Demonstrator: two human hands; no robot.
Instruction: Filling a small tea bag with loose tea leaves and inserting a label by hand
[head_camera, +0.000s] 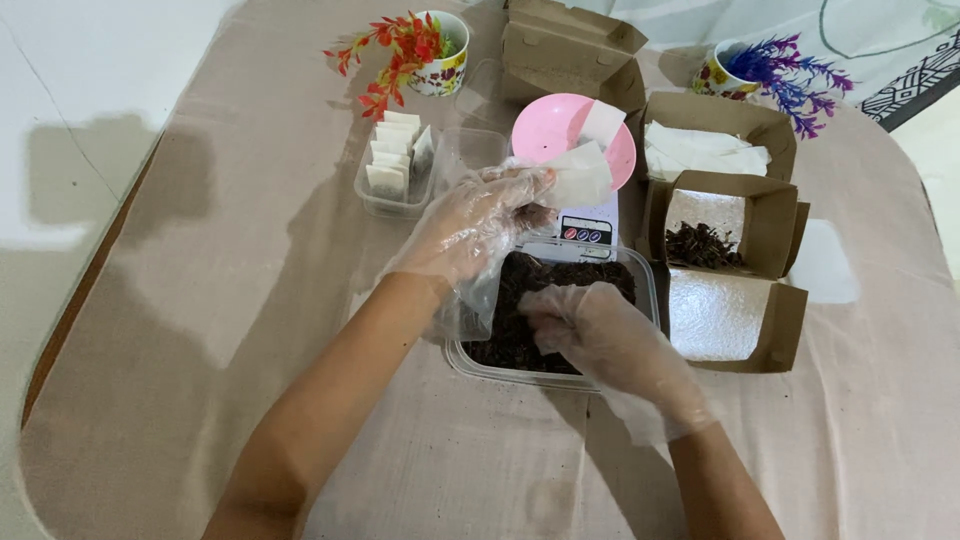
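While the gloved left hand (480, 225) pinches a thin paper sachet (580, 178), the right hand (590, 325) closes on dark dried leaves (510, 335) in a clear plastic tub (470, 362).

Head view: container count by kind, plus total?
Clear plastic tubs: 3, with dark leaves, with filled sachets, and one bare
Brown card boxes: 3
Patterned cups with fake flowers: 2
Pink bowl: 1
Total: 9

A: Your tub of dried leaves (520, 340) sits table centre, scale (585, 232) right behind it.
B: Filled-bag tray (392, 185) behind-left of the tub; open cartons (735, 270) to its right.
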